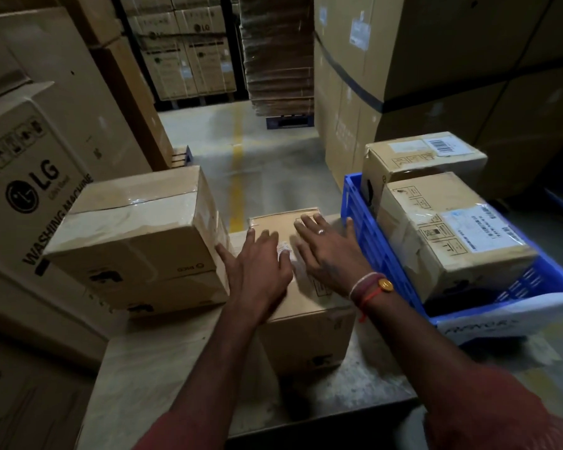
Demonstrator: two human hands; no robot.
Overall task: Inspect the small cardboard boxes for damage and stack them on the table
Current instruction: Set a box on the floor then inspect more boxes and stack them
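Pressing left hand [260,271] and right hand [325,251] on box [306,323], fingers spread, LG WASHING MACHINE carton [23,196] beside

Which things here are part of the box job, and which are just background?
Job: box under both hands; left hand; right hand; stacked boxes at left; two boxes in the blue crate; blue crate; table.

Background: LG washing machine carton; big cartons at right; flattened cardboard stack.

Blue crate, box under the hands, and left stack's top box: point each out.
blue crate [364,222]: head view, on its left wall.
box under the hands [306,332]: head view, on its near side.
top box of the left stack [137,206]: head view, on its taped top.
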